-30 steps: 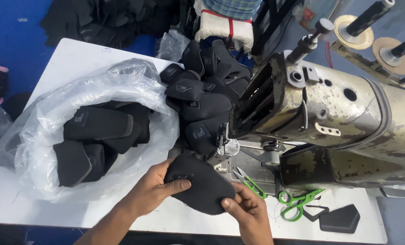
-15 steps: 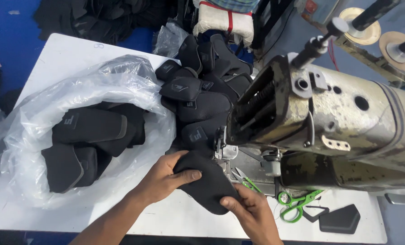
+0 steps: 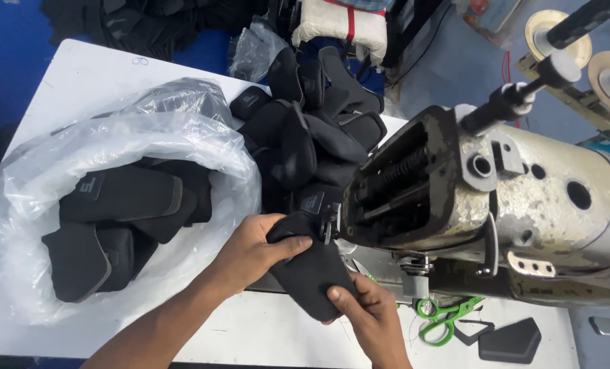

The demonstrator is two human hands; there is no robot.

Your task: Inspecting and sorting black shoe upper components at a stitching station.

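While gripping black fabric piece (image 3: pixel 312 273): left hand (image 3: pixel 250 253), right hand (image 3: pixel 366 314).

— What do you see of your own body from up here?

— Only your two forearms and hands. Your left hand (image 3: pixel 254 254) comes in on a long bare forearm, no sleeve reaching anywhere near the wrist.

— And the other?

— Your right hand (image 3: pixel 370 321) shows far less arm behind it, also bare, no cuff.

— Anything worn?

— No gloves, no watch, no ring or band that you can make out. Your nails are short and plain.
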